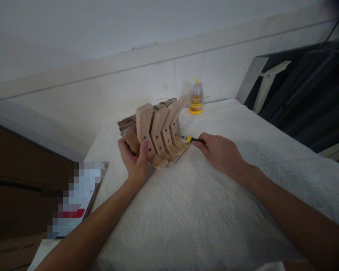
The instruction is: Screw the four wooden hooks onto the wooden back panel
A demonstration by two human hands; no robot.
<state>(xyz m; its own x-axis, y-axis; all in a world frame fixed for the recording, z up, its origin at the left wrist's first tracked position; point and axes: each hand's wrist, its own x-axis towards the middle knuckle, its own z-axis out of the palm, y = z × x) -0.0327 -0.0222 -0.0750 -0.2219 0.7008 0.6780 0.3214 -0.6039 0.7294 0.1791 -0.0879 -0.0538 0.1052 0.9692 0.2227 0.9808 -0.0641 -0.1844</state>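
Several pale wooden hooks (159,130) with dark screw heads stand side by side, leaning against a wrapped brown block (131,138). My left hand (136,158) is closed around the left end, its thumb on the leftmost hook and its fingers behind the block. In my right hand (222,152) is a screwdriver (190,139) with a black and yellow handle. Its tip meets the rightmost hook at a screw, as far as I can see. What lies behind the hooks is mostly hidden.
A clear case with a yellow base (196,101) stands near the wall at the back. White quilted cloth (192,210) covers the table. A partly blurred flat item (81,188) lies at the left edge. Dark panels with a metal bracket (267,86) are at the right.
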